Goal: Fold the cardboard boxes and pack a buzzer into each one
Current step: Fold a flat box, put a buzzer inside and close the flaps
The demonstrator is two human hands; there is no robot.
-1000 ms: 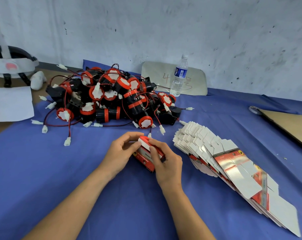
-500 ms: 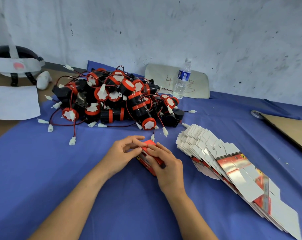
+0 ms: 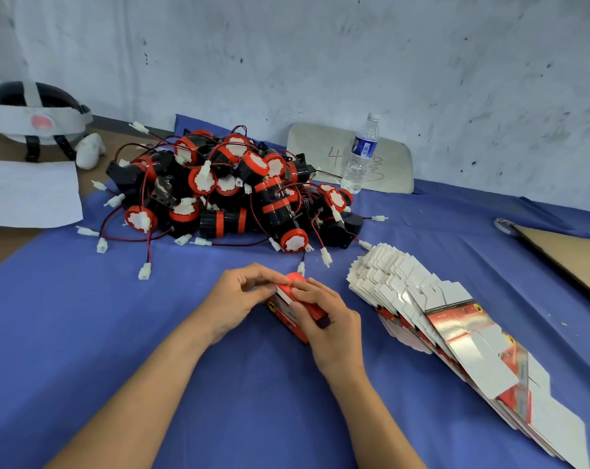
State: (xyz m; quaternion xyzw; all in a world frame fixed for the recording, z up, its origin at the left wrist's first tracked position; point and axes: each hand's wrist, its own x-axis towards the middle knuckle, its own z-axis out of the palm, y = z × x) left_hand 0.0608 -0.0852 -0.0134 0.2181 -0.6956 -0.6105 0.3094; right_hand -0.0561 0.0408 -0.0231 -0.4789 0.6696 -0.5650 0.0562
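A small red cardboard box lies on the blue cloth in front of me, held from both sides. My left hand pinches its far left end with curled fingers. My right hand lies over its top and grips it, fingertips pressing the far end flap. Behind the box a big pile of black-and-red buzzers with red wires and white plugs covers the cloth. A fanned row of flat unfolded boxes stretches to the right. What is inside the held box is hidden.
A water bottle stands behind the pile before a pale board. A brown cardboard sheet lies at the right edge. A helmet and white paper sit on the bare wood at far left.
The white flap seen at the box's far end a second ago is now folded down under my fingers. Both hands stayed on the box.
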